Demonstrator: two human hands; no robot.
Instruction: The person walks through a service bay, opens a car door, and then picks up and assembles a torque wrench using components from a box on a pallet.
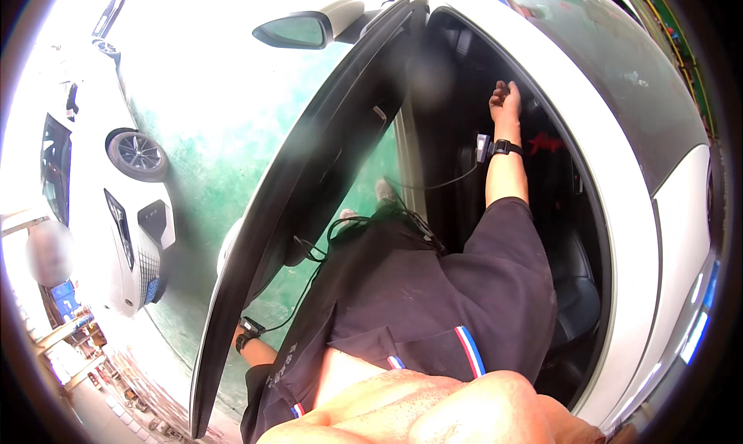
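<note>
My right arm reaches into the dark cabin of a white car. My right hand [505, 100] is raised there with its fingers curled inward; anything inside them is lost in the dark. A black watch-like strap [506, 148] circles that wrist, and a small grey device [483, 148] with a cable sits beside it. On the other side, my left hand [238, 334] is mostly hidden behind the lower end of the open car door [267, 204]. A strapped device [249, 331] is on that wrist too.
I stand between the door and the car's body [596, 96]. A dark seat [574, 289] is inside. Black cables [340, 226] hang by my legs. The side mirror [298, 31] sticks out ahead. Another white car [116, 212] stands left on the green floor [209, 146].
</note>
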